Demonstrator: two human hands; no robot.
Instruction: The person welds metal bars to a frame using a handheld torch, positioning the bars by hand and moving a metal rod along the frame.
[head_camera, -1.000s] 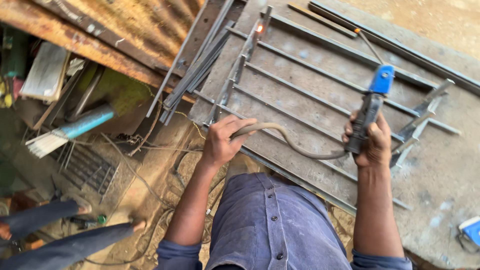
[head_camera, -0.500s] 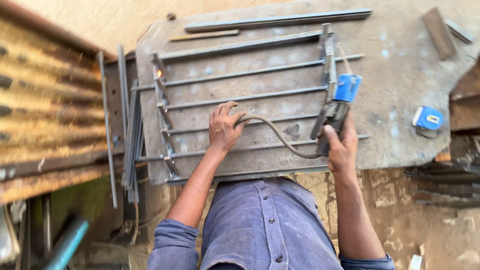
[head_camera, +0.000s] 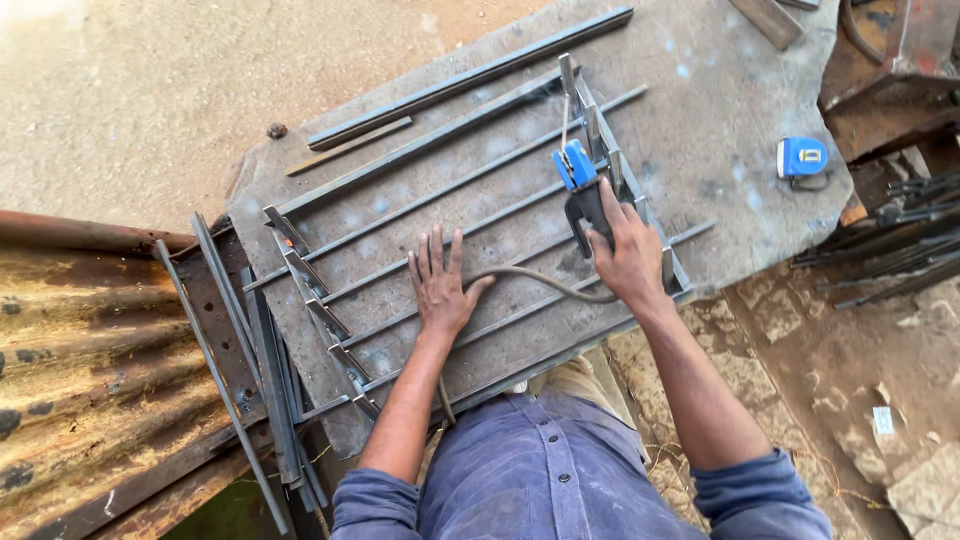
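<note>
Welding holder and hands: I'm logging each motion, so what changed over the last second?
The left hand let go of the cable and now lies flat, fingers spread, on the metal grille. The right hand kept its grip on the blue welding holder, its rod by the grille's right end bar.

An outdoor welding workshop: steel bars (head_camera: 470, 215) on a metal slab (head_camera: 720, 110), rusty corrugated sheet (head_camera: 90, 370).
</note>
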